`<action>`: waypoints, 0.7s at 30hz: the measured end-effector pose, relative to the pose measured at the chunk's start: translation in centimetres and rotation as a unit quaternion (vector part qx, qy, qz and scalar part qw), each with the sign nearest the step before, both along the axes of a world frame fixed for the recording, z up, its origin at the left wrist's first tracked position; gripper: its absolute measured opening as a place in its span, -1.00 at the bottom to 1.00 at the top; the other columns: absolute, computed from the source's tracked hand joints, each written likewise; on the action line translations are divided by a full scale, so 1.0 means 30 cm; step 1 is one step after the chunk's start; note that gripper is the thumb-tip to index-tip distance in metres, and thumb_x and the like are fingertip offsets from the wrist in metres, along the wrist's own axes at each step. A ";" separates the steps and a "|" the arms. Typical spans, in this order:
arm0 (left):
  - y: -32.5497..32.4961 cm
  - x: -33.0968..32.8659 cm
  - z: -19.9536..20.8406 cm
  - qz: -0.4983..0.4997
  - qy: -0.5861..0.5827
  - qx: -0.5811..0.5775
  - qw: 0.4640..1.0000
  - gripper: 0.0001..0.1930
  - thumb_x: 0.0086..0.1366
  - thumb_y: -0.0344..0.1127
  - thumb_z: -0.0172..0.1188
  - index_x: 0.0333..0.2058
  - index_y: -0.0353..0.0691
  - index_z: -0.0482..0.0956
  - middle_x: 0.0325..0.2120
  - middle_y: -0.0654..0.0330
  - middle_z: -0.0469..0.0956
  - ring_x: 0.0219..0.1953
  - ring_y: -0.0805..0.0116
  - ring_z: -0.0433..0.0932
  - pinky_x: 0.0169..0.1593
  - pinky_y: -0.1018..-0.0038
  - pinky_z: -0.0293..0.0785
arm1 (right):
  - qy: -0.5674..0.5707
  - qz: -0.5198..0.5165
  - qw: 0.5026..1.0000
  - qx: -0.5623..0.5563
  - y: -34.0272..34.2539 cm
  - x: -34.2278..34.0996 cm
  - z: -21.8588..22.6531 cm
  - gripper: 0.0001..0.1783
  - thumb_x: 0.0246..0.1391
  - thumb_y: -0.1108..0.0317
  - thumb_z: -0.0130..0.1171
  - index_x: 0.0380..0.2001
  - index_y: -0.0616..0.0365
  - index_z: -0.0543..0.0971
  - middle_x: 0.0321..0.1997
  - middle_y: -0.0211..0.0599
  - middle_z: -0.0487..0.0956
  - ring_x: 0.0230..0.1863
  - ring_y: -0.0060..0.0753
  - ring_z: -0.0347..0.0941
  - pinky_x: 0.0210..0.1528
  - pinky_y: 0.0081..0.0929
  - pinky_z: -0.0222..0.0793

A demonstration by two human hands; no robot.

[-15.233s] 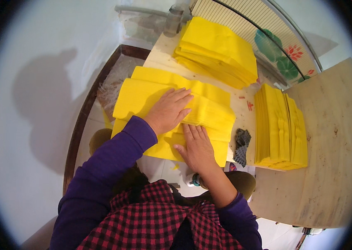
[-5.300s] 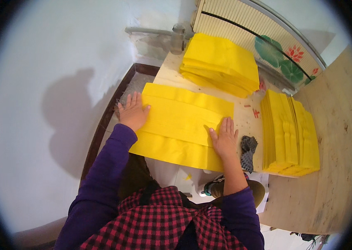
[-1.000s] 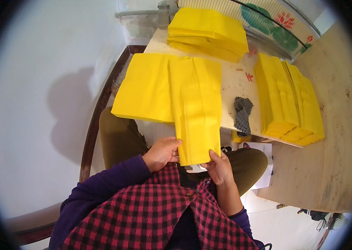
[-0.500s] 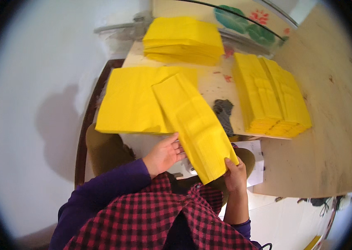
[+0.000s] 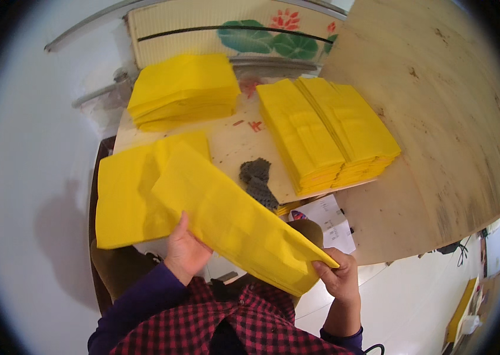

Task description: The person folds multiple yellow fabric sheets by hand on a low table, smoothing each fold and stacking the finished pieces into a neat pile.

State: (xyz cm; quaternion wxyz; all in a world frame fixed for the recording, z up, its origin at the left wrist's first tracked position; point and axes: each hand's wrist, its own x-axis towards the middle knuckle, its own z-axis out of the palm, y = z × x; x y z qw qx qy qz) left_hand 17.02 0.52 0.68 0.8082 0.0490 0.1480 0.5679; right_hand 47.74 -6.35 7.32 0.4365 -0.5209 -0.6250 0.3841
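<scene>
A long folded piece of yellow fabric (image 5: 232, 222) slants across my lap, its far end lying over a flat yellow stack (image 5: 123, 198) at the table's left. My right hand (image 5: 338, 275) pinches its near right corner between thumb and fingers. At its lower left edge, my left hand (image 5: 188, 251) has the thumb against the edge and the fingers partly hidden beneath. More yellow fabric is piled in a back stack (image 5: 182, 89) and in two folded stacks standing side by side (image 5: 327, 130) on the right.
A dark grey knitted item (image 5: 259, 183) lies on the wooden table (image 5: 226, 145), near small red scraps. Below the table edge is a white paper sheet (image 5: 329, 228). A large wooden board (image 5: 433, 136) rises at right; a white wall (image 5: 31, 148) stands at left.
My view has shifted, so the table contents appear further left. The folded fabric has tilted nearer to level. My left hand has come onto its edge; my right still grips the corner.
</scene>
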 end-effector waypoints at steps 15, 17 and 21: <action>0.358 0.341 0.323 -0.006 0.099 0.094 0.991 -0.52 0.47 -0.04 -0.11 0.23 -0.16 0.25 0.22 0.17 0.33 0.25 0.16 0.28 0.32 0.18 0.16 | 0.207 -0.151 0.966 0.042 0.140 0.249 -0.067 -0.81 0.16 0.43 0.21 -0.19 0.31 0.55 -0.36 -0.44 0.55 -0.37 -0.65 0.43 -0.31 -0.66 0.36; 0.411 0.397 0.350 -0.012 0.120 0.098 0.988 -0.53 0.46 -0.05 -0.10 0.22 -0.17 0.27 0.21 0.17 0.34 0.24 0.17 0.30 0.31 0.18 0.17 | 0.219 -0.176 0.958 0.051 0.163 0.275 -0.068 -0.81 0.17 0.42 0.20 -0.19 0.31 0.55 -0.37 -0.45 0.54 -0.37 -0.65 0.43 -0.31 -0.67 0.36; 0.538 0.505 0.414 -0.037 0.153 0.110 0.981 -0.54 0.44 -0.07 -0.04 0.20 -0.17 0.29 0.18 0.18 0.38 0.21 0.19 0.34 0.29 0.20 0.21 | 0.240 -0.203 0.948 0.049 0.216 0.335 -0.057 -0.79 0.17 0.39 0.20 -0.20 0.31 0.54 -0.37 -0.45 0.53 -0.35 -0.63 0.44 -0.29 -0.66 0.36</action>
